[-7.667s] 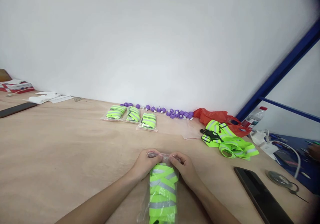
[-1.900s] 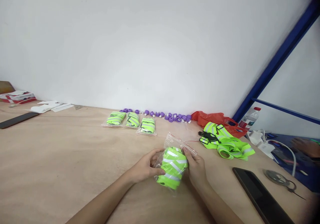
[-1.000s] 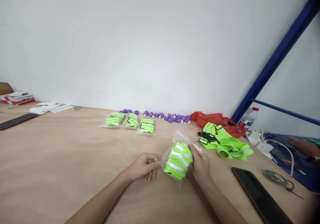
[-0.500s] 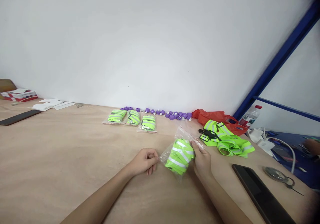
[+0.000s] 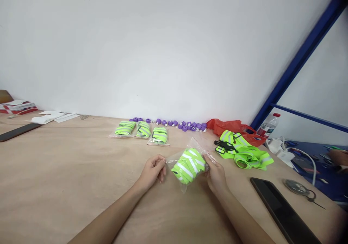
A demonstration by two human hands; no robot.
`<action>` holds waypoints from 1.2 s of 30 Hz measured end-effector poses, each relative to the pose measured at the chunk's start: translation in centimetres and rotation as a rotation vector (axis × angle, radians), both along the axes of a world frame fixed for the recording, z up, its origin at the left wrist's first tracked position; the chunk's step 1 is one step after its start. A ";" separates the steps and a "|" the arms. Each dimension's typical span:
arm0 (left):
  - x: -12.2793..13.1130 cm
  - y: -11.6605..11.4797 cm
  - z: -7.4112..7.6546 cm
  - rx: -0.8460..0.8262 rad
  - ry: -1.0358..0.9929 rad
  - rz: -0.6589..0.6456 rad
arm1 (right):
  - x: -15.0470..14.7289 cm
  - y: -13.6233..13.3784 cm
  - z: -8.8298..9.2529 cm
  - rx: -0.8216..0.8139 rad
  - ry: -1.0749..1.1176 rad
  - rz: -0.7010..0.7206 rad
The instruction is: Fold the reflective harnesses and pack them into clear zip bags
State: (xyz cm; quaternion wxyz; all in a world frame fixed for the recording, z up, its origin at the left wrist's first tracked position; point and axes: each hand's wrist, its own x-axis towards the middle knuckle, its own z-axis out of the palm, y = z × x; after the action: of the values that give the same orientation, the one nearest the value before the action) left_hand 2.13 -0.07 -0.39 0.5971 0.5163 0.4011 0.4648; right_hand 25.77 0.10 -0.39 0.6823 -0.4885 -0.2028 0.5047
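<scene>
A clear zip bag [image 5: 183,188] with a folded neon-yellow reflective strap [image 5: 189,166] inside is held tilted above the table. My left hand [image 5: 153,170] pinches the bag's left edge between thumb and fingers. On the other side, my right hand [image 5: 216,175] grips the bag near its zip end, its thumb in front and its other fingers mostly hidden behind. Beyond my hands, three filled bags [image 5: 160,135] of the same straps lie in a row. Right of my right hand is a loose neon-yellow reflective strap [image 5: 251,157] with a black buckle [image 5: 225,146].
Several purple caps [image 5: 193,127] line the wall beside a red plastic bag [image 5: 228,126] and a bottle [image 5: 268,126]. A black phone-like slab [image 5: 282,207] and a round object with a cord [image 5: 296,186] lie at right. Another person's hand [image 5: 337,157] shows at the right edge.
The bag has moved slightly left and turned between my hands. My left hand has moved a little up and left, and now pinches the bag's edge more plainly. The whole view shifted slightly.
</scene>
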 end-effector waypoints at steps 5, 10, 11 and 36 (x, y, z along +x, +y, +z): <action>0.4 -0.6 -0.1 -0.107 0.145 -0.246 | 0.1 0.1 0.2 -0.004 0.065 -0.033; 1.0 -1.7 0.1 -0.110 0.243 -0.406 | 0.2 0.0 -0.2 0.034 0.064 -0.004; 1.1 -1.8 0.1 -0.112 0.233 -0.409 | 0.2 0.0 -0.3 0.045 0.051 0.014; 1.2 -0.7 -1.2 -0.123 0.093 -0.168 | 1.3 0.0 -1.0 0.339 -0.410 -0.163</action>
State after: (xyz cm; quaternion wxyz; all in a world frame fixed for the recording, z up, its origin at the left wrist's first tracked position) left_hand 3.32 -0.81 -1.59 0.6451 0.5316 0.4116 0.3631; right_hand 27.06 0.06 -1.40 0.7371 -0.4742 -0.3783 0.2978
